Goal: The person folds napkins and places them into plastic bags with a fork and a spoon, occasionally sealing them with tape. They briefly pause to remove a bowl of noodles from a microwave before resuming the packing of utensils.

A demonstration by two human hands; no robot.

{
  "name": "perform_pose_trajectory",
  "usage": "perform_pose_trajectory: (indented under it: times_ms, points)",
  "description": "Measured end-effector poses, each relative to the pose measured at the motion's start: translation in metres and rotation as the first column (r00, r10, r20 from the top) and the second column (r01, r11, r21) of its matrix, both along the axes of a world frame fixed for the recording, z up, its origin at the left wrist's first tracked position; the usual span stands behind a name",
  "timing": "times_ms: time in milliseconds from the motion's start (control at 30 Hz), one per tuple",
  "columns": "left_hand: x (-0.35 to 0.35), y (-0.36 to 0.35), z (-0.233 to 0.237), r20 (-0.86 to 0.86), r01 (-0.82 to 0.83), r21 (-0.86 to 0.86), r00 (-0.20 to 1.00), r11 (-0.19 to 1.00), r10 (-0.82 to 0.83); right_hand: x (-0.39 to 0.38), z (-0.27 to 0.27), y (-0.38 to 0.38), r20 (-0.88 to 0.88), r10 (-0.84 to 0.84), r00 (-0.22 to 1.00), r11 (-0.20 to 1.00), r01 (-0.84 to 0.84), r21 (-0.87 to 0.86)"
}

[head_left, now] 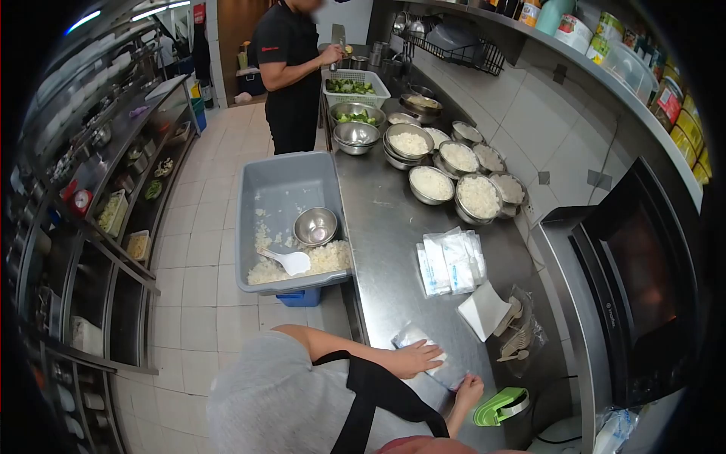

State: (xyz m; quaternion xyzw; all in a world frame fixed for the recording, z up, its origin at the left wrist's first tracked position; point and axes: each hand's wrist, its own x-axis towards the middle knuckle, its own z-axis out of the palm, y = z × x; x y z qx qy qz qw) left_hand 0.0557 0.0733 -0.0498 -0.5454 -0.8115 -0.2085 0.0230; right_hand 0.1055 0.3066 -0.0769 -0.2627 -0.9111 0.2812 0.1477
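Note:
A clear plastic bag (450, 372) with white contents, likely rice, lies on the steel counter close to my body. My left hand (416, 359) rests flat on top of the bag, fingers stretched out across it. At the bag's near right end, the fingers of my right hand (470, 389) are closed in a pinch on its edge. Just right of that hand stands a green tape dispenser (501, 407). Beyond the bag is a stack of flat plastic bags (452, 262), with a folded white sheet (484, 311) beside it.
Steel bowls of rice (479, 198) crowd the counter (378, 250) toward the wall. On the left, a grey tub (287, 170) contains rice, a steel bowl (315, 226) and a white scoop (293, 262). A co-worker (291, 83) holds a cleaver near greens. A black oven (643, 280) stands right.

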Motion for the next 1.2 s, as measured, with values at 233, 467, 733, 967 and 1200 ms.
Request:
perform_pose_trajectory:
  times_ms: [233,467,733,967,1200]
  points:
    - [-0.014,0.011,-0.04,-0.246,-0.138,0.012,0.96,0.99,0.136,-0.003,0.001,0.006,0.021,-0.005,1.0,1.0,0.005,-0.029]
    - [-0.02,0.006,-0.015,-0.043,-0.149,-0.167,0.989,0.975,0.144,-0.005,-0.006,0.017,-0.161,0.012,0.987,0.979,-0.044,-0.201]
    - [-0.033,-0.041,0.039,0.508,-0.057,-0.226,0.845,0.972,0.167,-0.032,0.119,-0.12,0.263,0.792,0.551,0.427,-0.808,0.406]
    - [-0.034,-0.109,0.034,0.859,0.068,-0.02,0.511,0.998,-0.018,-0.068,0.166,-0.101,0.37,0.881,0.293,0.184,-0.935,0.303]
    - [-0.021,-0.146,0.056,0.996,-0.216,-0.083,0.02,0.973,0.089,-0.094,0.144,-0.062,-0.44,0.645,0.624,0.468,-0.779,-0.418]
